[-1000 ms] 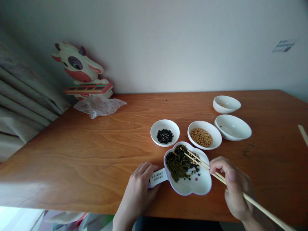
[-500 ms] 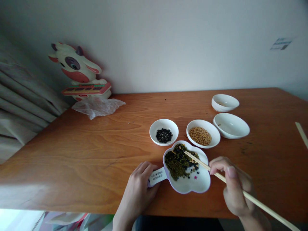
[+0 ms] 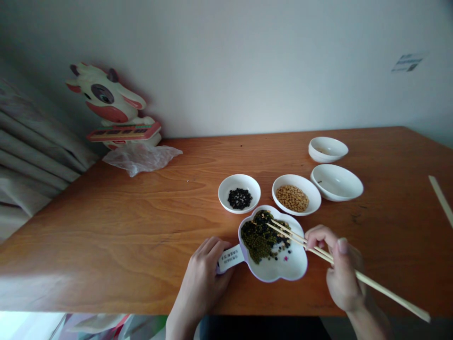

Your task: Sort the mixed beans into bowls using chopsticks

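Observation:
My left hand (image 3: 207,271) is closed round the labelled handle of a white, purple-rimmed, flower-shaped dish (image 3: 279,274). Mixed beans (image 3: 260,241), green, black and a few yellowish, fill its left and upper part, and a small pink star lies at the lower right. Between the fingers of my right hand (image 3: 341,269) are wooden chopsticks (image 3: 375,283), their tips slightly apart over the beans; whether they touch any bean I cannot tell. Just behind the dish stand a white bowl with black beans (image 3: 239,199) and a white bowl with yellow beans (image 3: 292,198).
Two more white bowls, a nearer one (image 3: 339,184) and a farther one (image 3: 328,150), stand at the back right with small bits inside. A cow toy with a keyboard (image 3: 123,132) and a clear plastic bag (image 3: 143,159) are at the back left. A pale stick (image 3: 440,198) lies far right.
The chopstick tips have spread apart and shifted slightly left over the beans. My left hand keeps its hold on the handle. The whole view has shifted slightly.

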Motion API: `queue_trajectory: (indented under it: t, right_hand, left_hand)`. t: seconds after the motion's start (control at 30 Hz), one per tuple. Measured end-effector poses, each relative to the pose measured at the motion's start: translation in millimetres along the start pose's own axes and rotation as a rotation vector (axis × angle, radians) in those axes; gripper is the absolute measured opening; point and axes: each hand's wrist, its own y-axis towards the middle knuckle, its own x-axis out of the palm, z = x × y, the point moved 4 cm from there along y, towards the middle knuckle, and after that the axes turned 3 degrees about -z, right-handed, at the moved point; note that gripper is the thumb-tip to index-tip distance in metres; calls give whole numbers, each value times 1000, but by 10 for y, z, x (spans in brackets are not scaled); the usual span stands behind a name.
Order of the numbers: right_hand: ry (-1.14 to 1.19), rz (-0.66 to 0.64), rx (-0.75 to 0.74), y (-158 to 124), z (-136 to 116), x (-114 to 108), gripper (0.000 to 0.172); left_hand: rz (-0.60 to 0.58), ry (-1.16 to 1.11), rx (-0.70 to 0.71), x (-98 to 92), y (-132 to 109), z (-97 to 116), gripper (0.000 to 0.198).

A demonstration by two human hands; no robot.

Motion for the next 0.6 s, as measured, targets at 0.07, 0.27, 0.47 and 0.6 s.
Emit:
queue_trajectory:
  t: [0.07,0.27,0.47,0.6]
  right_hand:
    - [7,20,-1,9,7,15,57]
    - [25,66,-6,12,-3,2,56]
    - [-12,35,2,1,-18,-32,63]
    - [-38,0,-6,-6,-42,-41,61]
  left_hand:
    - [8,0,7,0,3,-1,13]
    - [-1,2,7,-8,12,5,12]
    - [2,10,12,-7,21,11,10]
    - [6,9,17,-10,18,14,10]
